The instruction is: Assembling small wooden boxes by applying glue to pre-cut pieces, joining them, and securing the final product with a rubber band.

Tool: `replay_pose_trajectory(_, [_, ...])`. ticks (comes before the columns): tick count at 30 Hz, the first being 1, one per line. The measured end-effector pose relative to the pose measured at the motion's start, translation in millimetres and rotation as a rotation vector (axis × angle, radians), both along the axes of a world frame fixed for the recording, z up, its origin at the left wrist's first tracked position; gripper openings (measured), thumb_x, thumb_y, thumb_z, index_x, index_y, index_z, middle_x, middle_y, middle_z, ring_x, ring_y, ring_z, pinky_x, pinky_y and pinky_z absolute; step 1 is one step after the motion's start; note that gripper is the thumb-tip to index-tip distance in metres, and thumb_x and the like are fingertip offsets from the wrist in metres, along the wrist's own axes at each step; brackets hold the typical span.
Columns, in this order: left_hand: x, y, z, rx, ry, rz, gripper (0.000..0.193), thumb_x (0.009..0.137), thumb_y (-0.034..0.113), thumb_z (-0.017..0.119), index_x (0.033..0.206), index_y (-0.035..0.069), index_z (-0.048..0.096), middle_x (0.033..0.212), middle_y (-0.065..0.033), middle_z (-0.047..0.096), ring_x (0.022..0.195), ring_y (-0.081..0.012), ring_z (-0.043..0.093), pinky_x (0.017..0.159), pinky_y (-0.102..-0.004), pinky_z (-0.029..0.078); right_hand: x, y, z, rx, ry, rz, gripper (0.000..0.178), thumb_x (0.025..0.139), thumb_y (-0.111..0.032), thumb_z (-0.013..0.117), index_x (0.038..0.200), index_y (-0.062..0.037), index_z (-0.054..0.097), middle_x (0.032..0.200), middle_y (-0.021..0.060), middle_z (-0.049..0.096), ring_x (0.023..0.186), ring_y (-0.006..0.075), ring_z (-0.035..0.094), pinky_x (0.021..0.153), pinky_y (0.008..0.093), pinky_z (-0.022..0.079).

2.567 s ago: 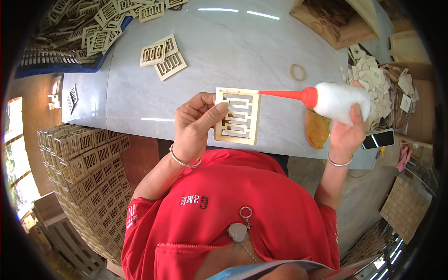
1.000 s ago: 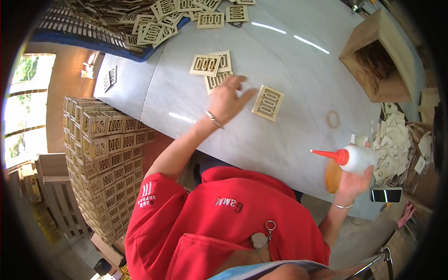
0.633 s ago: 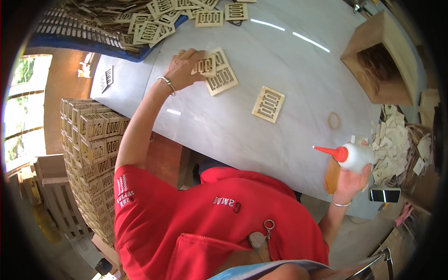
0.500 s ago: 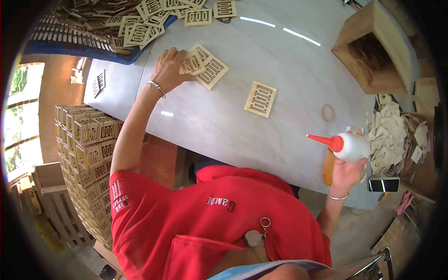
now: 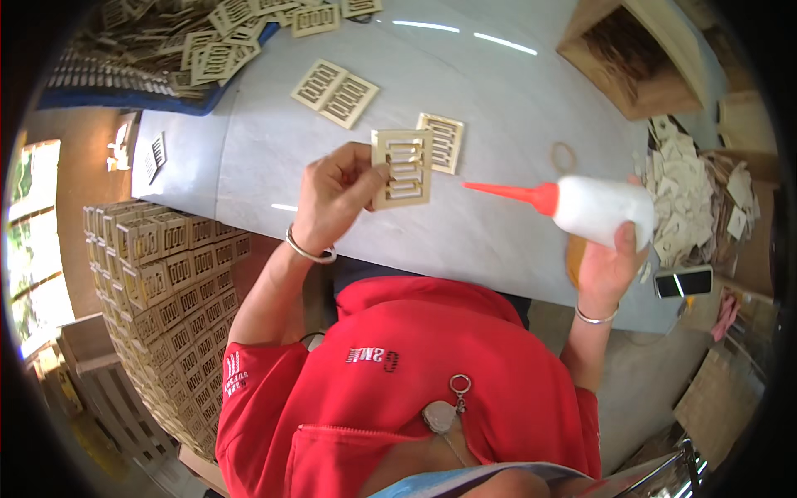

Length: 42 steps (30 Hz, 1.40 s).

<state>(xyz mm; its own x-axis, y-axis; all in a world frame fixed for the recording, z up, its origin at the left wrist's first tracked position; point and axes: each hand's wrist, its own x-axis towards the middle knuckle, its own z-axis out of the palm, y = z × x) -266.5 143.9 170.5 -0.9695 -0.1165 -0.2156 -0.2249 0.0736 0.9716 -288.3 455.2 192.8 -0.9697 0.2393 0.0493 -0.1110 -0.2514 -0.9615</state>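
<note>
In my left hand (image 5: 334,197) is a thin slotted wooden panel (image 5: 405,168), pinched by its left edge and raised above the grey table (image 5: 490,108). My right hand (image 5: 608,270) grips a white squeeze bottle (image 5: 599,207), laid over so its long red nozzle (image 5: 506,192) points left toward the panel. Just behind the held panel, another slotted panel (image 5: 452,124) lies on the table, partly covered by it. Farther back and left, two more slotted panels (image 5: 347,104) rest side by side, touching or overlapping.
A blue basket (image 5: 199,108) heaped with slotted panels stands at the far left. Stacked slotted wooden boxes (image 5: 178,307) rise left of the table. To the right are an open wooden box (image 5: 598,79), a rubber band (image 5: 564,156), pale scraps (image 5: 689,199) and a phone (image 5: 683,283).
My left hand has picked up a panel from the overlapping group and brought it right and nearer. My right hand has tipped the bottle; its nozzle now reaches farther left.
</note>
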Motion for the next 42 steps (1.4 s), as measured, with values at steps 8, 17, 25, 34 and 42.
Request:
replay_pose_trajectory(8, [23.4,45.8,21.7,0.065,-0.033,-0.114,0.011,0.086,0.006,0.061,0.089,-0.005,0.061,0.068,-0.0038,0.063,0.06,-0.0042,0.057,0.053,-0.0201,0.048,-1.5,-11.2,13.3,0.099,0.079,0.082,0.074,0.074,-0.029,0.076,0.128,0.0073,0.04,0.109,0.0134,0.053,0.101,0.0225,0.055,0.09,0.0362,0.044])
replay_pose_trajectory(17, [31.6,51.6,24.3,0.072,-0.018,-0.14,0.011,0.086,0.006,0.061,0.09,-0.005,0.061,0.067,-0.0035,0.063,0.059,-0.0036,0.056,0.051,-0.0203,0.047,-0.1,-8.5,16.3,0.194,0.115,0.121,0.075,0.078,-0.03,0.071,0.131,0.0097,0.036,0.113,0.0193,0.054,0.106,0.0352,0.057,0.093,0.0429,0.046])
replay_pose_trajectory(25, [34.2,50.2,28.6,0.115,-0.006,-0.135,0.009,0.087,0.004,0.06,0.09,-0.005,0.06,0.066,-0.0023,0.061,0.056,-0.0031,0.053,0.05,-0.02,0.045,1.9,11.4,19.1,0.261,0.122,0.106,0.069,0.081,-0.024,0.068,0.131,0.0092,0.035,0.112,0.0212,0.055,0.106,0.0379,0.057,0.094,0.0449,0.044])
replay_pose_trajectory(34, [31.0,47.5,26.5,0.278,-0.032,-0.145,0.012,0.09,0.004,0.057,0.095,-0.007,0.059,0.077,-0.0073,0.063,0.059,-0.0068,0.055,0.052,-0.0207,0.045,4.9,20.8,20.2,0.106,0.102,0.015,0.064,0.08,-0.022,0.069,0.128,0.0082,0.039,0.11,0.018,0.053,0.1,0.0304,0.058,0.09,0.0414,0.046])
replay_pose_trajectory(42, [28.7,44.3,16.3,0.512,-0.068,-0.169,0.014,0.091,0.006,0.056,0.096,-0.006,0.059,0.078,-0.0093,0.064,0.059,-0.0101,0.056,0.052,-0.0224,0.046,-0.5,27.8,5.4,-0.066,0.039,-0.014,0.061,0.08,-0.021,0.067,0.127,0.0088,0.04,0.113,0.0157,0.053,0.106,0.0262,0.054,0.095,0.038,0.042])
